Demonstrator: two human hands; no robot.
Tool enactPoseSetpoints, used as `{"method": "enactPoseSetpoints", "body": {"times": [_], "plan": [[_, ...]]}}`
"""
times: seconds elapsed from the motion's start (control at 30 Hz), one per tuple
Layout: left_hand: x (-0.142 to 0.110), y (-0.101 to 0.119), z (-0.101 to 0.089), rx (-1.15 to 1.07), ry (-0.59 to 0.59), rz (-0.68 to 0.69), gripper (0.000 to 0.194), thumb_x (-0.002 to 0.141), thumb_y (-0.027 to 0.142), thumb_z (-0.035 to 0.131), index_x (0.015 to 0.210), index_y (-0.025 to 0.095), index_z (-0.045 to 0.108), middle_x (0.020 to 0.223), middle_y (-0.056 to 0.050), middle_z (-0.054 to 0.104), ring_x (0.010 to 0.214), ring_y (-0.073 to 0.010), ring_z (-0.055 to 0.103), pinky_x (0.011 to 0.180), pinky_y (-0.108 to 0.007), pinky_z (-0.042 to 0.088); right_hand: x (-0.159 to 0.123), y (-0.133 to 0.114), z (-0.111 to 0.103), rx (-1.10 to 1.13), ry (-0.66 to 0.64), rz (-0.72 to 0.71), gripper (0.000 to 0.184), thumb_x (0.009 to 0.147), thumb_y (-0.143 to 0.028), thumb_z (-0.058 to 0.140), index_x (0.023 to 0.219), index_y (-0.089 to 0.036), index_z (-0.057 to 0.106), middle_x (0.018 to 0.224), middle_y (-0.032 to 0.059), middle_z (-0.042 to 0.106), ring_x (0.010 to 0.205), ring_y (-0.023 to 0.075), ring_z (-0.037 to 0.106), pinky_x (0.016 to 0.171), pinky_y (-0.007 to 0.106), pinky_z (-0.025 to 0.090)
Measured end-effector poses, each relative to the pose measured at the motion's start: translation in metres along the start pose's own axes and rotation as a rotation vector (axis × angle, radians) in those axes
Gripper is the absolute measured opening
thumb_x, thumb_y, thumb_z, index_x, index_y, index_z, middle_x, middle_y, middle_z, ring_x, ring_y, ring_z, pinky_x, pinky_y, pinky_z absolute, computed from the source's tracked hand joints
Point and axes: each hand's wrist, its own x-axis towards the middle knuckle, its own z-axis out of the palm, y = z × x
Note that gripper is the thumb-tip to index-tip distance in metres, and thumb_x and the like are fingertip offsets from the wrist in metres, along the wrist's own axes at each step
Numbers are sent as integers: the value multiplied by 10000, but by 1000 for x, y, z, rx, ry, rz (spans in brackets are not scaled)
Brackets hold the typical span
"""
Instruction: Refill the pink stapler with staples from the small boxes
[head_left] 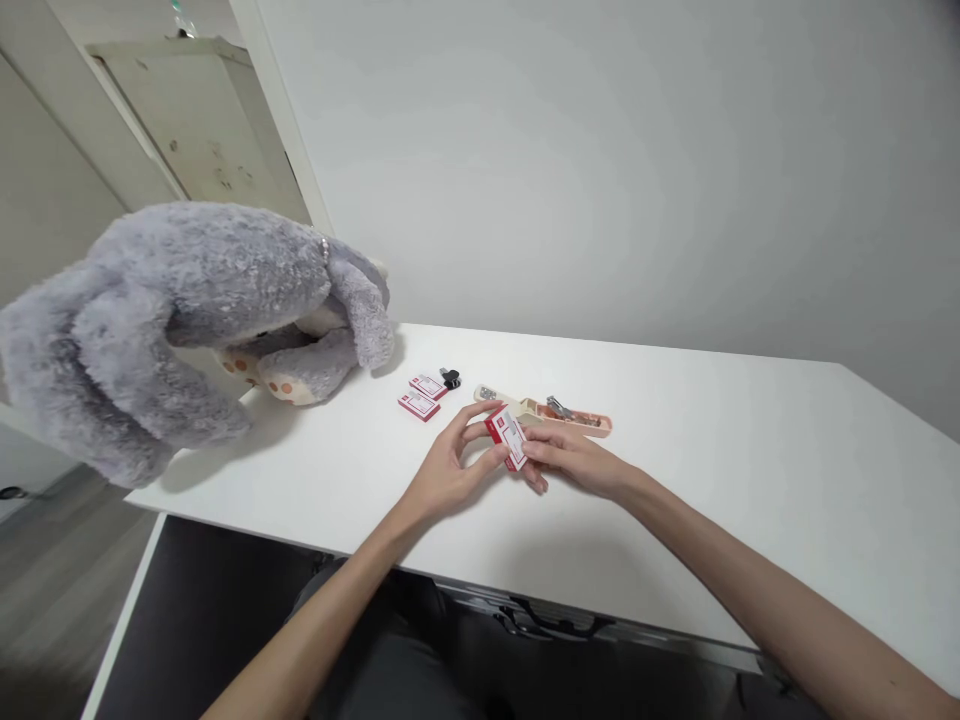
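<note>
A small red-and-white staple box (511, 440) is held tilted above the white table between my two hands. My left hand (454, 458) grips it from the left, with the thumb on the near edge and fingers at the far end. My right hand (568, 458) pinches its right side, fingers bent against the box. Just behind the hands lies an opened stapler (595, 424), cream on one half and orange on the other, its metal parts showing. The hands and the box cover part of it.
Two similar boxes, a nearer one (418, 404) and a farther one (428, 385), lie to the left beside a small black object (451, 379). A large grey plush toy (225, 260) leans over the left end of the table (712, 530). Behind is a wall (585, 170).
</note>
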Motion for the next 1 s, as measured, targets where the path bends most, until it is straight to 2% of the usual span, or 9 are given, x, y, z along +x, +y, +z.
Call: {"method": "enactPoseSetpoints", "body": {"times": [0.1, 0.23, 0.37, 0.5, 0.63, 0.7, 0.8, 0.87, 1.0], "plan": [[3, 0, 0, 5, 64, -8, 588, 901, 424, 809, 1423, 254, 598, 1390, -133, 705, 1310, -294, 661, 1166, -522, 488, 0, 3, 0, 23, 40, 31, 409, 1005, -596, 663, 975, -188, 675, 746, 24, 694, 636, 156, 641, 646, 313, 519], [5, 0, 1, 80, 229, 20, 504, 811, 420, 881, 1234, 217, 696, 1252, -110, 763, 1213, -289, 697, 1153, -536, 490, 2, 7, 4, 42, 209, 15, 423, 992, -557, 702, 1223, -212, 622, 772, 29, 732, 646, 178, 676, 617, 322, 528], [5, 2, 1, 144, 307, 47, 443, 814, 414, 875, 1170, 210, 708, 1205, -105, 770, 1161, -277, 701, 1129, -534, 496, 3, 5, 10, 80, 348, -39, 373, 932, -486, 789, 1168, -231, 654, 932, 60, 734, 710, 173, 674, 554, 301, 508], [4, 4, 1, 174, 313, 64, 434, 804, 401, 884, 1155, 212, 711, 1187, -100, 769, 1140, -275, 697, 1100, -509, 508, 3, 1, 11, 118, 403, -37, 363, 878, -440, 846, 1131, -229, 693, 1039, 81, 715, 764, 173, 678, 533, 289, 516], [3, 3, 1, 196, 274, 59, 417, 798, 416, 894, 1120, 210, 729, 1131, -79, 774, 1105, -265, 698, 1064, -477, 517, 1, -2, 9, 190, 359, -23, 385, 863, -407, 868, 1158, -232, 695, 1020, 70, 722, 784, 175, 683, 534, 274, 520], [3, 2, 2, 191, 254, 47, 407, 806, 431, 888, 1109, 208, 734, 1115, -75, 775, 1098, -265, 700, 1055, -470, 521, -1, -4, 8, 219, 332, -12, 391, 860, -396, 873, 1168, -234, 696, 971, 52, 724, 744, 164, 671, 530, 271, 514], [3, 1, 3, 178, 266, 34, 407, 816, 451, 878, 1108, 207, 732, 1142, -83, 771, 1127, -276, 695, 1080, -481, 513, -1, -4, 6, 238, 320, 17, 392, 862, -416, 868, 1166, -234, 700, 785, -1, 684, 611, 143, 609, 514, 282, 497], [4, 2, 3, 121, 268, 25, 406, 843, 458, 851, 1133, 206, 719, 1186, -93, 767, 1154, -279, 693, 1098, -483, 509, 0, -3, 6, 204, 331, 23, 399, 863, -444, 860, 1161, -232, 699, 728, -14, 672, 563, 141, 587, 512, 296, 496], [5, 6, 2, -56, 215, -13, 370, 937, 488, 740, 1154, 193, 685, 1213, -116, 757, 1172, -275, 695, 1078, -454, 526, 0, -4, 6, -11, 473, -73, 374, 887, -531, 810, 1081, -232, 698, 865, 39, 745, 552, 149, 614, 500, 321, 508]]}}
